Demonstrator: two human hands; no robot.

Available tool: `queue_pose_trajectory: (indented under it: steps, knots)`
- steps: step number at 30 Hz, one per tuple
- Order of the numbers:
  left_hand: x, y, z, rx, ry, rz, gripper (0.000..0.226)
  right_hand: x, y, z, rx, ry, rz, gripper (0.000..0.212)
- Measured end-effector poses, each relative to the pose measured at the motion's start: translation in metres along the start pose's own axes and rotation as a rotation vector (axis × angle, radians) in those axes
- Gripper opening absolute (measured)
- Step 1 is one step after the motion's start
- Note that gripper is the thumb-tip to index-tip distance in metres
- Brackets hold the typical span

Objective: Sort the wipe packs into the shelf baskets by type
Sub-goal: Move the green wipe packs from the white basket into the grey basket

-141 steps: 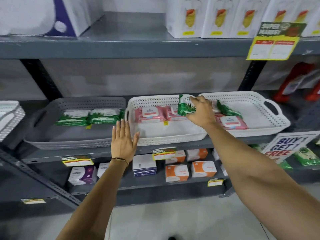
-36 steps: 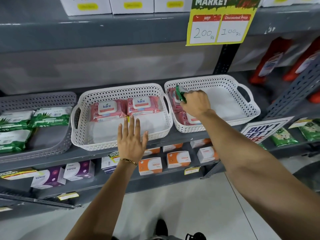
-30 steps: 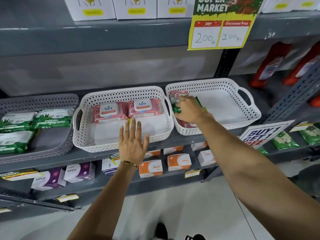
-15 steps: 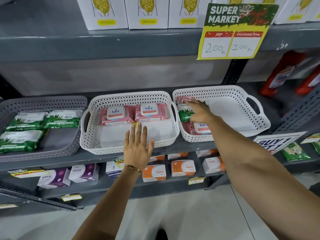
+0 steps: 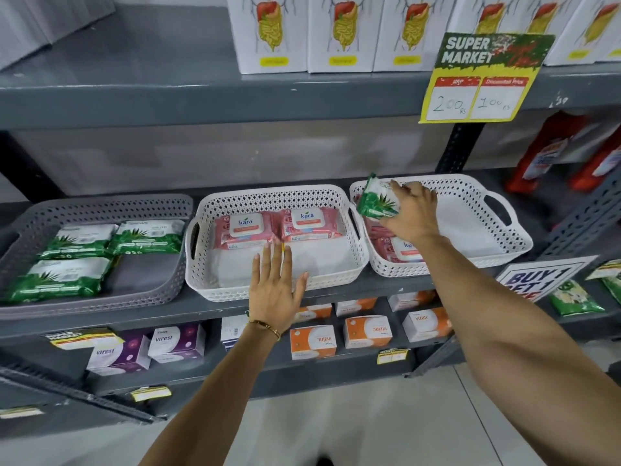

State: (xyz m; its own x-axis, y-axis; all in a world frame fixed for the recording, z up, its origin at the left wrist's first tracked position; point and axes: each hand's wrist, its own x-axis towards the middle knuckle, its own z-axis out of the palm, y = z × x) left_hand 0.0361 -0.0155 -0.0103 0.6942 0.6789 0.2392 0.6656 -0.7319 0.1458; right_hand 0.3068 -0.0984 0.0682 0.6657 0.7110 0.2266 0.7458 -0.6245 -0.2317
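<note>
Baskets line the middle shelf (image 5: 336, 297): a grey basket (image 5: 100, 210) on the left holding three green wipe packs (image 5: 148, 235), a middle white basket (image 5: 275, 287) with two pink wipe packs (image 5: 279, 227) side by side along its back wall, and a right white basket (image 5: 470, 193). The right hand (image 5: 408, 215) is closed around a green pack (image 5: 376, 203), holding it tilted above the left end of the right white basket, over what looks like two or more pink packs (image 5: 400, 248) partly hidden by the wrist. The left hand (image 5: 277, 287) is open and flat with fingers spread, holding nothing, its palm in front of the middle basket's front rim; whether it touches the rim is unclear. A gold bracelet (image 5: 267, 327) circles that wrist. Small boxes (image 5: 312, 341) stand on the shelf below.
</note>
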Motion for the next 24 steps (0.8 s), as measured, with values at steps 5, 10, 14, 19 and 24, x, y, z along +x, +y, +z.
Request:
queue_pose_trajectory:
  steps: [5,10,14,19,24]
  knots:
    - [-0.016,-0.076,-0.018,-0.013,0.049,-0.049,0.081,-0.018,-0.069,-0.004,0.092,-0.038,-0.030,0.086]
    - [-0.040,-0.166,-0.045,0.025,0.039,-0.092,0.081,-0.039,-0.175,0.013,0.119,-0.095,-0.128,0.088]
    - [-0.058,-0.234,-0.060,0.017,0.054,-0.139,0.087,-0.052,-0.271,0.034,0.148,-0.142,-0.225,0.082]
    - [-0.084,-0.303,-0.070,0.030,0.051,-0.225,0.090,-0.068,-0.372,0.066,0.140,-0.250,-0.342,0.085]
    - [-0.092,-0.327,-0.074,0.007,0.022,-0.199,0.084,-0.079,-0.438,0.099,0.028,-0.329,-0.402,0.084]
